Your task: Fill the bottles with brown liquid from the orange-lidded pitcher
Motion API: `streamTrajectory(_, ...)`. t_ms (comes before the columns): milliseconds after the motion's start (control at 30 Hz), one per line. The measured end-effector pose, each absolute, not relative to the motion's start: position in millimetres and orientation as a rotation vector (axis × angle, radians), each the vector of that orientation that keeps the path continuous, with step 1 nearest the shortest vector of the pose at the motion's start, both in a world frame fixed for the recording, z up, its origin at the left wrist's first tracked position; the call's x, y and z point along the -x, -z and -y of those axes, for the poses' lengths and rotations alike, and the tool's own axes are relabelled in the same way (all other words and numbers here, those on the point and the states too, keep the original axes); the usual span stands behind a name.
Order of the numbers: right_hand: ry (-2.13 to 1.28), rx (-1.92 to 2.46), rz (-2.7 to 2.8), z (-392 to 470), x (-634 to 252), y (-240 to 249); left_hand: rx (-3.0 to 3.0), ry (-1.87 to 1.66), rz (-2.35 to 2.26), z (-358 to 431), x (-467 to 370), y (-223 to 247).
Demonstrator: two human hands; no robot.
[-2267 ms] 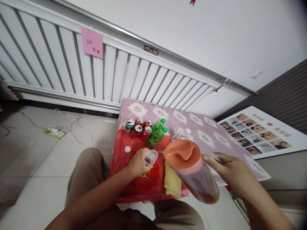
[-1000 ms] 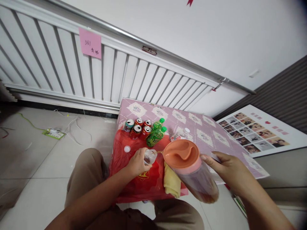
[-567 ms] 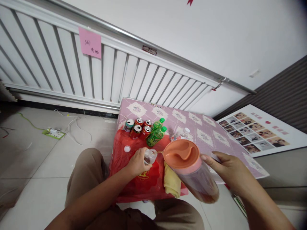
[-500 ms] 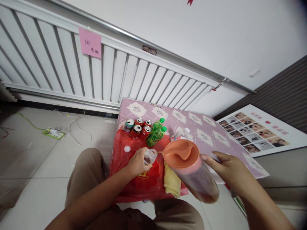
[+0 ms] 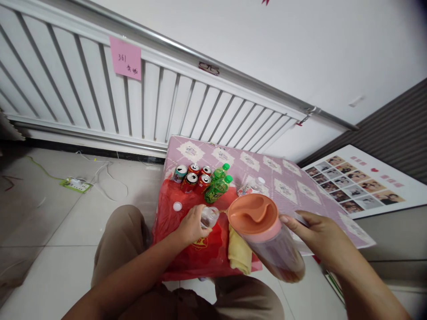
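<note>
My left hand is wrapped round a small clear plastic bottle whose open mouth faces up and to the right. My right hand grips the handle of a clear pitcher with an orange lid. The pitcher is tilted toward the bottle, with brownish liquid inside. A thin brownish stream runs from its spout to the bottle mouth. Left of the bottle, a white cap lies on the red plastic cover. A folded yellow cloth lies below the pitcher's spout end.
Several drink cans and two green bottles stand behind my left hand. A clear bottle is behind the pitcher on the purple patterned tablecloth. A white radiator backs the table; a photo board stands right.
Both hands hold almost the same positions, and the thin stream still runs from the pitcher to the bottle. The view has shifted very slightly.
</note>
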State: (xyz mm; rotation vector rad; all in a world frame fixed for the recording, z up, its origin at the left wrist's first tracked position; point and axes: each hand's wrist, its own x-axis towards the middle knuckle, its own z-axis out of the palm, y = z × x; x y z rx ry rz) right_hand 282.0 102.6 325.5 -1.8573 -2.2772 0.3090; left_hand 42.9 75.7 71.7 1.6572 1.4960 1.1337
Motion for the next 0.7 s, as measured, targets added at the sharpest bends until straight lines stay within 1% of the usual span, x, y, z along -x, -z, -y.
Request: streamTrajectory(700,-0.353,1.900,2.234,-106.1,-282.1,-321.1,-1.657,-1.154,-1.488,-76.0,-43.6,-69.6)
